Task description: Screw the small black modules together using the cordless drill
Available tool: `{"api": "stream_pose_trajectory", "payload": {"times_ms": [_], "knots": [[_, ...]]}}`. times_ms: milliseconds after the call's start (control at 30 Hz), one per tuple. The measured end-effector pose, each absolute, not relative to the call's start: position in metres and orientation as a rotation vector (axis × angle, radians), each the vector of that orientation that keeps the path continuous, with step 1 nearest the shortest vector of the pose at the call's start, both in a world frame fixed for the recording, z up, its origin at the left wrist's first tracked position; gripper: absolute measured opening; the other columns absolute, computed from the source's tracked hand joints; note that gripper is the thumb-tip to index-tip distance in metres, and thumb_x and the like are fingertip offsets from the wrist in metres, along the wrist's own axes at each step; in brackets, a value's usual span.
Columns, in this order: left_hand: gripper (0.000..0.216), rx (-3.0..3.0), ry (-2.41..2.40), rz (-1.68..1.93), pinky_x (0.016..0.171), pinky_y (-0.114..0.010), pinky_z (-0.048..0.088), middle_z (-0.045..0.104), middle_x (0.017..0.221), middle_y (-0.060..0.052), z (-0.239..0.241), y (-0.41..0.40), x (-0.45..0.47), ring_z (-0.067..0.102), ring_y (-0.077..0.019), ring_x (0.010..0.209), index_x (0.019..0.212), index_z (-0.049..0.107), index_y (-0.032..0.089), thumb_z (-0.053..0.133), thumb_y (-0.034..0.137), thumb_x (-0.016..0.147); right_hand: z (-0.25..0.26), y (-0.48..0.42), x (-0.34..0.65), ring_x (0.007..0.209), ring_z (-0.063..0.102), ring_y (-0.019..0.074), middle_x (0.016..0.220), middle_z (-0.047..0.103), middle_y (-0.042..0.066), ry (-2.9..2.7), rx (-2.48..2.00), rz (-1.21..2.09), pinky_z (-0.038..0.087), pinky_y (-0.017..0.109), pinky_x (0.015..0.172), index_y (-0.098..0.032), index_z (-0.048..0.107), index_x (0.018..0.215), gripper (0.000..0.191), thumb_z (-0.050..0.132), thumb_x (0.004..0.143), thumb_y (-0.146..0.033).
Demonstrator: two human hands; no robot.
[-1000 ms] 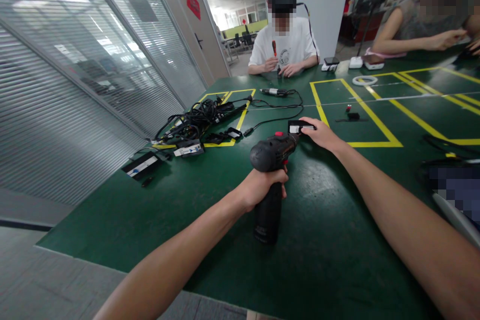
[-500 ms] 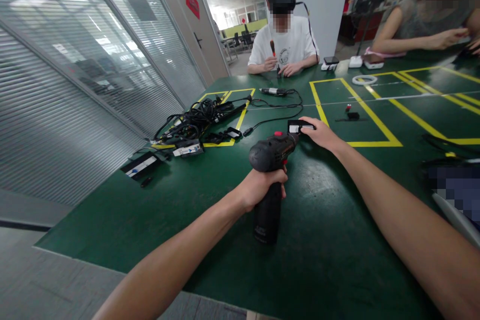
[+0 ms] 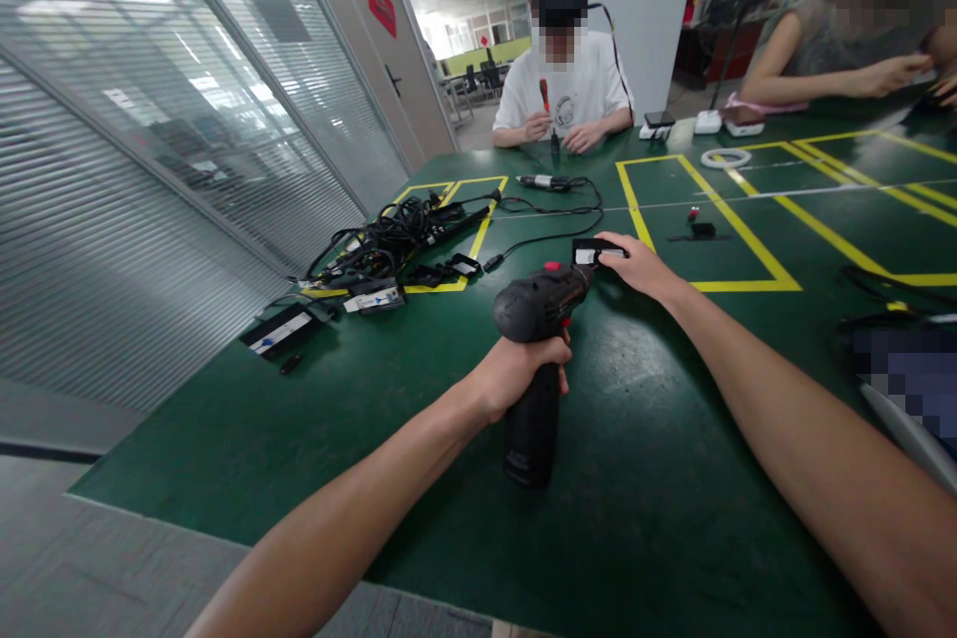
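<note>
My left hand (image 3: pixel 523 374) is closed around the handle of a black cordless drill (image 3: pixel 539 304), its battery end low over the table. The drill's chuck points away from me, up against or just in front of a small black box with a white label (image 3: pixel 587 255). My right hand (image 3: pixel 635 264) grips that box from its right side, fingers over the top edge. Whether the drill's bit touches the box is hidden behind the chuck.
A heap of black cables and adapters (image 3: pixel 404 237) lies at left, near a labelled black box (image 3: pixel 280 330). Beyond my hands are a pen-shaped electric screwdriver (image 3: pixel 544 182) and a white ring (image 3: pixel 725 159). Across the green table (image 3: pixel 359 478), a person holds a screwdriver (image 3: pixel 544 98); another sits at right.
Almost nothing differs; the view shifts very slightly. Both hands keep their hold on the drill and the box.
</note>
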State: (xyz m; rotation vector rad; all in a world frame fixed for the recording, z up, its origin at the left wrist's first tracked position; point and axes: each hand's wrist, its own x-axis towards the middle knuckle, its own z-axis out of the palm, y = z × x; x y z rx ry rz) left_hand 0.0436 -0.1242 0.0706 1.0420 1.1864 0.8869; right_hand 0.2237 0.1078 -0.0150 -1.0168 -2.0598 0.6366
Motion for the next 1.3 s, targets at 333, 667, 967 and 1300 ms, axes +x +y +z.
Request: {"api": "stream_pose_trajectory", "payload": {"times_ms": [333,667,967,1300], "knots": [[0.016,1.054,1.175,0.889,0.051,-0.022,0.041,0.053,0.055,0.001,0.0703,-0.1239,0.0443,0.053,-0.0115,0.048,0.083,0.051,0.014,0.055,0.019,0.068,-0.0168,0.1104,0.2234,0.099,0.06,0.0251,0.116,0.066,0.004,-2.062,-0.992,0.622,0.044,0.038,0.092,-0.024,0.065,0.116,0.039,0.056,0.078,-0.029],[0.017,1.043,1.182,0.887,0.05,-0.022,0.041,0.053,0.059,0.001,0.0712,-0.1239,0.0441,0.054,-0.0112,0.049,0.084,0.051,0.014,0.056,0.019,0.068,-0.0163,0.1103,0.224,0.098,0.06,0.0246,0.114,0.066,0.003,-2.069,-0.996,0.625,0.045,0.037,0.09,-0.024,0.065,0.115,0.039,0.055,0.078,-0.029],[0.016,1.049,1.179,0.888,0.05,-0.022,0.041,0.052,0.06,0.002,0.0717,-0.1241,0.0441,0.054,-0.011,0.049,0.082,0.051,0.014,0.057,0.019,0.068,-0.0174,0.1116,0.2239,0.098,0.06,0.0248,0.114,0.066,0.002,-2.068,-1.002,0.619,0.045,0.038,0.091,-0.026,0.065,0.115,0.038,0.056,0.078,-0.03],[0.015,1.038,1.187,0.885,0.05,-0.022,0.04,0.052,0.06,0.001,0.0722,-0.124,0.045,0.054,-0.0106,0.049,0.08,0.052,0.014,0.057,0.019,0.068,-0.0153,0.1094,0.2239,0.1,0.06,0.0246,0.117,0.065,0.004,-2.071,-1.017,0.626,0.044,0.037,0.091,-0.023,0.064,0.118,0.041,0.055,0.079,-0.03]]}}
